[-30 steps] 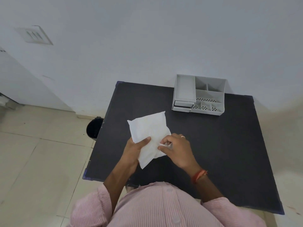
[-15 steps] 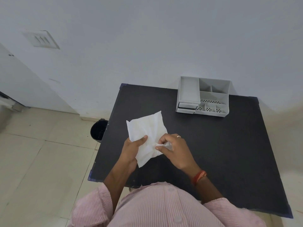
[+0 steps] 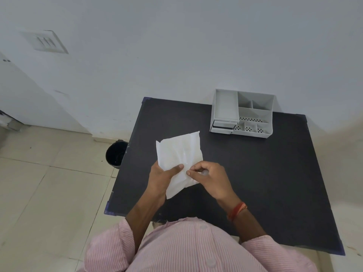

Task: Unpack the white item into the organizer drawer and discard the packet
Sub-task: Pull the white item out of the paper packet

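A white, crinkled packet [image 3: 178,152] is held above the black table [image 3: 265,173]. My left hand [image 3: 161,178] grips its lower left part, thumb pressed on the front. My right hand [image 3: 210,176] pinches the packet's right edge between thumb and fingers. What is inside the packet is hidden. The grey organizer [image 3: 242,113] stands at the table's far edge against the wall, with several open compartments and a small drawer [image 3: 223,125] at its front left, slightly pulled out.
A black waste bin [image 3: 115,154] stands on the tiled floor just left of the table. A white wall rises behind the table. My pink striped shirt [image 3: 186,248] fills the bottom of the view.
Both hands have kept hold of the packet; the right-hand fingers shifted along its right edge and the packet looks more crumpled. The camera view drifted slightly to the left.
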